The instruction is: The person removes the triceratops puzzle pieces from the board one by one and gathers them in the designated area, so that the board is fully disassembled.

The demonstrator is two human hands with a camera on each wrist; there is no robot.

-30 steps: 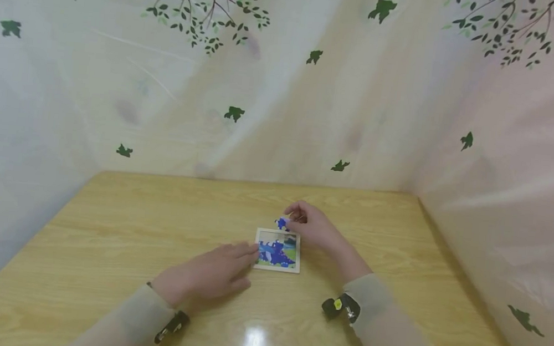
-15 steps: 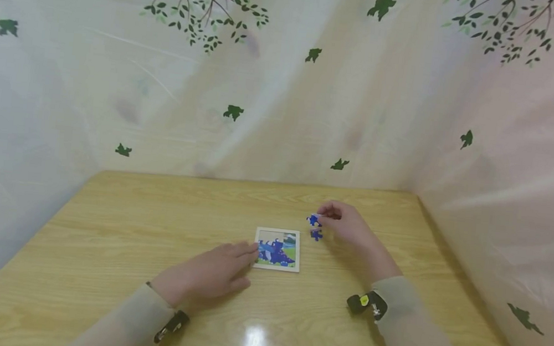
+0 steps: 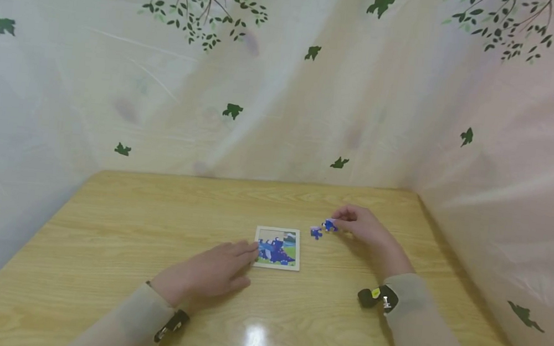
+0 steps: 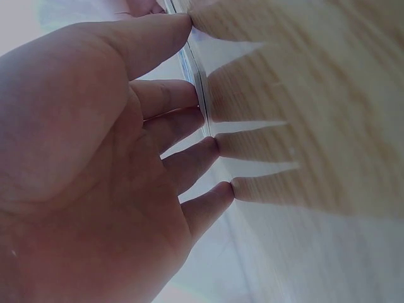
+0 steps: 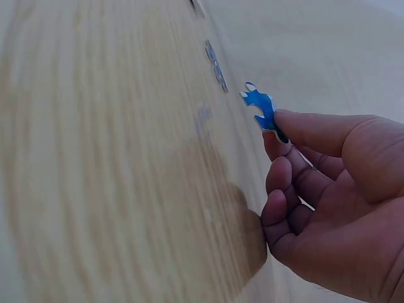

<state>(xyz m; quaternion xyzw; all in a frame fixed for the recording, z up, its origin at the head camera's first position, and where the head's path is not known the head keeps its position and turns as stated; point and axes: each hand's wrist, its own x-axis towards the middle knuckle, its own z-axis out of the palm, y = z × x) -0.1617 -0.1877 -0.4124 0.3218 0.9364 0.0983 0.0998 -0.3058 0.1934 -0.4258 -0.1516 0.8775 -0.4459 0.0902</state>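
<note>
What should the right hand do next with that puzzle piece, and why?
Probably lay the held piece on the table beside the loose piece: the right hand pinches it low, close to that piece, and has moved away from the puzzle frame over the last moments.

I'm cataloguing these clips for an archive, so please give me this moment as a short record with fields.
Left hand: touches left edge of framed puzzle
Right hand: pinches blue puzzle piece
Loose piece: on wooden table, between framed puzzle and right hand
Puzzle picture: blue dinosaur, gap at upper left
</note>
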